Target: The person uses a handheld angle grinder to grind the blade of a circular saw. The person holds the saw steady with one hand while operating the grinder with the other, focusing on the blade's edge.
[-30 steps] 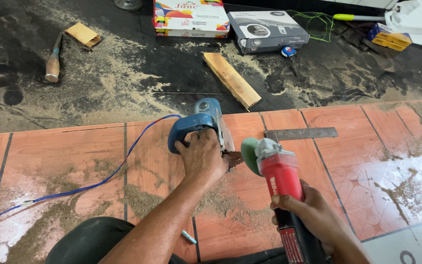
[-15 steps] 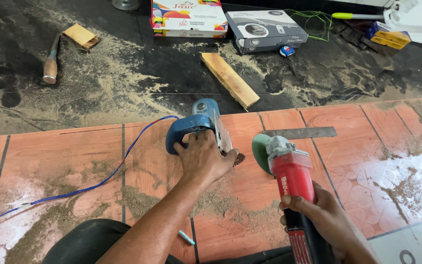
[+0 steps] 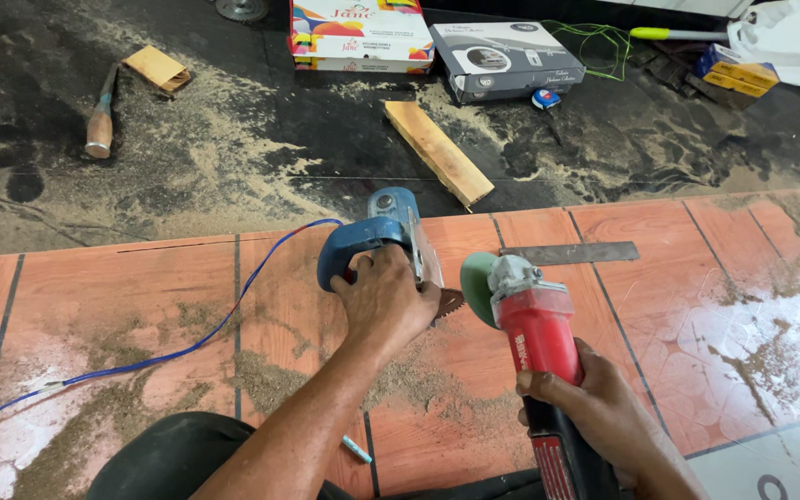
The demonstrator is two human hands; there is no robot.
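Observation:
My left hand [image 3: 383,301] grips the handle of a blue circular saw [image 3: 377,239] that rests on the orange floor tiles [image 3: 141,306]; its toothed blade [image 3: 446,303] shows just right of the hand. My right hand [image 3: 604,421] holds a red angle grinder [image 3: 534,329] by its dark rear body, with the green guard [image 3: 474,282] pointing away from me, a little to the right of the saw. A blue cable [image 3: 187,343] runs from the saw off to the left.
A flat metal bar [image 3: 571,252] lies on the tiles behind the grinder. On the dark, sawdust-strewn floor beyond lie a wood offcut [image 3: 439,153], a wooden-handled tool [image 3: 101,125], two boxes [image 3: 363,35], [image 3: 502,57] and a small wood block [image 3: 156,67].
My right hand has swung the red grinder to the right and slightly toward me, away from the saw. The left hand stays on the blue saw.

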